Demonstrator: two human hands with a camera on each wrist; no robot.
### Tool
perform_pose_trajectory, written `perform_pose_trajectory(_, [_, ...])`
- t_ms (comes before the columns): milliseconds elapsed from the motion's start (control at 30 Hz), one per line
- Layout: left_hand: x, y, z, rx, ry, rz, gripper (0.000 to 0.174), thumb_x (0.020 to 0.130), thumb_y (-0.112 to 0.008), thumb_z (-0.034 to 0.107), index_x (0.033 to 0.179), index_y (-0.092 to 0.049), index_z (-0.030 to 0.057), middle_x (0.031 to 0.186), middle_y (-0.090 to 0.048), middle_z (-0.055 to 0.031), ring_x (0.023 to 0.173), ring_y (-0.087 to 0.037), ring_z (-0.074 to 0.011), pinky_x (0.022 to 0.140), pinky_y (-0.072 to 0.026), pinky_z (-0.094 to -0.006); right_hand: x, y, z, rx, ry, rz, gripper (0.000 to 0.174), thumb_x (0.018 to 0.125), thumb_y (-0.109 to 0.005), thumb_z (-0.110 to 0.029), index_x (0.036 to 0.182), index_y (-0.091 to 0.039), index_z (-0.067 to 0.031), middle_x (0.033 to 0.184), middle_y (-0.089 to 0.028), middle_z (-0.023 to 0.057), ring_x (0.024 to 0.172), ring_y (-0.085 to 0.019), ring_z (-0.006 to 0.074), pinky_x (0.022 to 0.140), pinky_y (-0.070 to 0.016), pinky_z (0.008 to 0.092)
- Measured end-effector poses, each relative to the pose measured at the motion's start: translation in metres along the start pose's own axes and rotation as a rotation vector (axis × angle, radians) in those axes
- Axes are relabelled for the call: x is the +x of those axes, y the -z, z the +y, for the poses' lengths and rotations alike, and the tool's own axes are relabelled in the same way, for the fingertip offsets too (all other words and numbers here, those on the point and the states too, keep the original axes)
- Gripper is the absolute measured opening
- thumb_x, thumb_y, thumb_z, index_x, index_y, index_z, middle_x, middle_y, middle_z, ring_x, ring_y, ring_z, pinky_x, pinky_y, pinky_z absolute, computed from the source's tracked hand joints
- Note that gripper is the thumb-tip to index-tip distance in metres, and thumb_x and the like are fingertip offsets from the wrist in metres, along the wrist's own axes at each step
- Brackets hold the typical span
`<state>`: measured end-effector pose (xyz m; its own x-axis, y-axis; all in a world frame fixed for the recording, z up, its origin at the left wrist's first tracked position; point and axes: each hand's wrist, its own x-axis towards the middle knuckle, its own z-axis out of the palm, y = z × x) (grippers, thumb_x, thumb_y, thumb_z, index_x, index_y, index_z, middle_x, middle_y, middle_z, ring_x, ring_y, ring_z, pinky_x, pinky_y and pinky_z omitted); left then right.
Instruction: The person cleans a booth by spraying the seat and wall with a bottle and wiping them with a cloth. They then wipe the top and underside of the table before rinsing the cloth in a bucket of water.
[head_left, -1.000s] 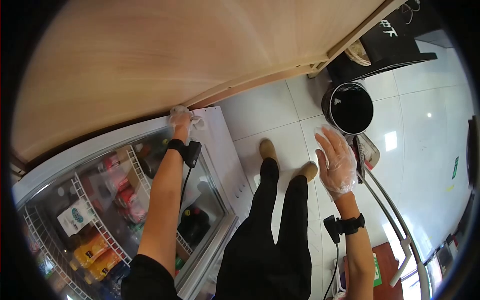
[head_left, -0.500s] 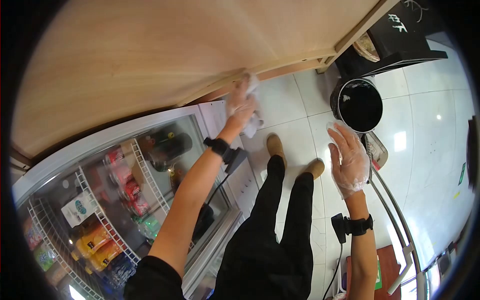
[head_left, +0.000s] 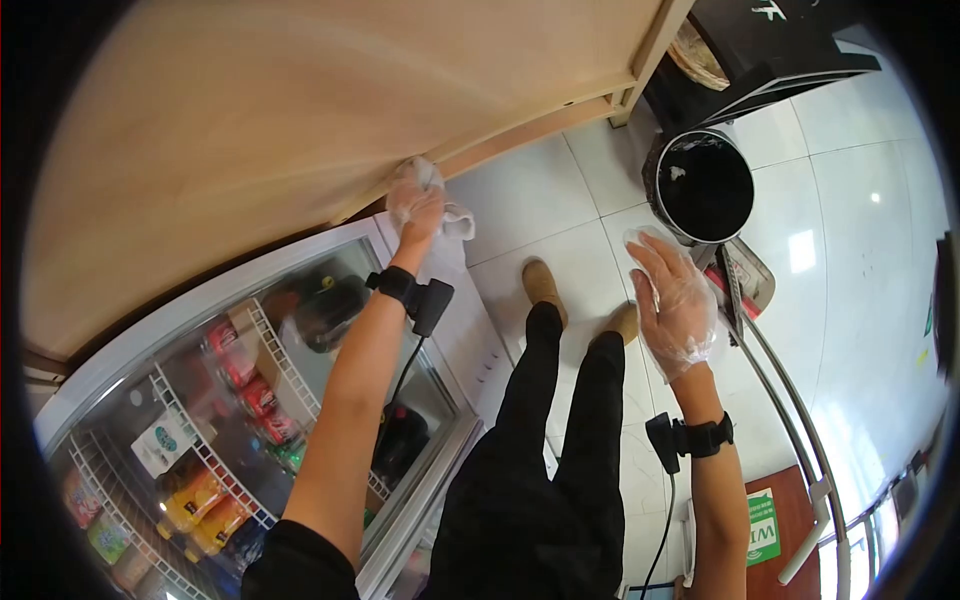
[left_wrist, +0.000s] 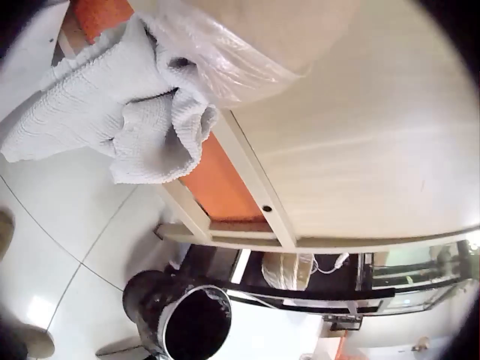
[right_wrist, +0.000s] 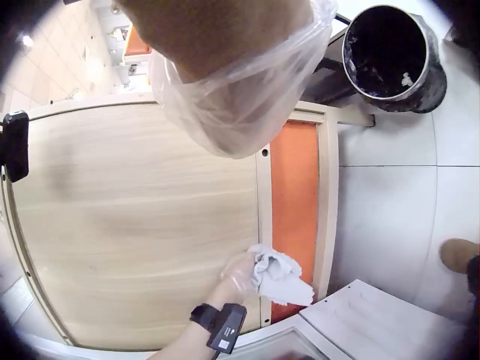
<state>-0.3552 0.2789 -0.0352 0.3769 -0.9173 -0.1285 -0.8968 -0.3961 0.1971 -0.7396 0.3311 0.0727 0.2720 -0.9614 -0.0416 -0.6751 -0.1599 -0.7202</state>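
Observation:
My left hand [head_left: 415,205], in a clear plastic glove, grips a crumpled white cloth [head_left: 458,222] against the lower edge of the upright wooden panel [head_left: 300,100], above the freezer's corner. The left wrist view shows ribbed folds of the cloth [left_wrist: 82,112] hanging below the glove. From the right wrist view, the cloth [right_wrist: 281,277] overlaps the orange strip [right_wrist: 294,187] beside the panel. My right hand [head_left: 675,305], gloved the same way, hangs over the tiled floor with fingers loosely extended and nothing in it.
A white chest freezer [head_left: 455,310] with a glass top and wire baskets of drinks stands at the left. Past my right hand are a black bin [head_left: 652,180] and a curved metal rail [head_left: 775,385]. My shoes [head_left: 540,285] are on the floor between.
My left hand and the cloth went from the freezer corner rightward past the panel's edge, then back left onto that edge. My right hand stays open and shifts only slightly.

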Motion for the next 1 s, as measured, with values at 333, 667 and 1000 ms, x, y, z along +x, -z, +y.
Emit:
perform_pose_trajectory(333, [0.003, -0.013, 0.143, -0.104, -0.159, 0.02, 0.031, 0.08, -0.065, 0.013, 0.109, -0.059, 0.0036, 0.106, -0.067, -0.0183, 0.1, -0.067, -0.036, 0.086, -0.0543, -0.0377, -0.004, -0.007, 0.001, 0.091, -0.017, 0.065, 0.027, 0.092, -0.067, -0.007, 0.119, -0.068, -0.0076, 0.127, -0.066, 0.0157, 0.116, -0.063, 0.0385, 0.099, -0.0519, 0.0455])
perform_pose_trajectory(667, [0.011, -0.019, 0.225, -0.097, -0.248, -0.12, 0.04, 0.08, -0.065, 0.01, 0.119, -0.06, 0.0025, 0.125, -0.059, -0.0233, 0.111, -0.062, -0.0413, 0.097, -0.0519, -0.0449, -0.014, 0.0, 0.019, 0.064, -0.088, 0.063, 0.028, 0.092, -0.066, -0.008, 0.121, -0.066, -0.0085, 0.127, -0.065, 0.0154, 0.117, -0.062, 0.0383, 0.098, -0.0514, 0.0461])
perform_pose_trajectory(1000, [0.034, -0.034, 0.277, -0.006, -0.499, -0.119, 0.032, 0.083, -0.067, 0.009, 0.114, -0.061, 0.0054, 0.124, -0.06, -0.0164, 0.106, -0.065, -0.0383, 0.093, -0.0548, -0.0422, -0.009, 0.01, 0.027, 0.082, -0.109, 0.129, 0.029, 0.091, -0.068, -0.007, 0.12, -0.067, -0.0079, 0.126, -0.066, 0.0161, 0.116, -0.062, 0.0386, 0.097, -0.0512, 0.0459])
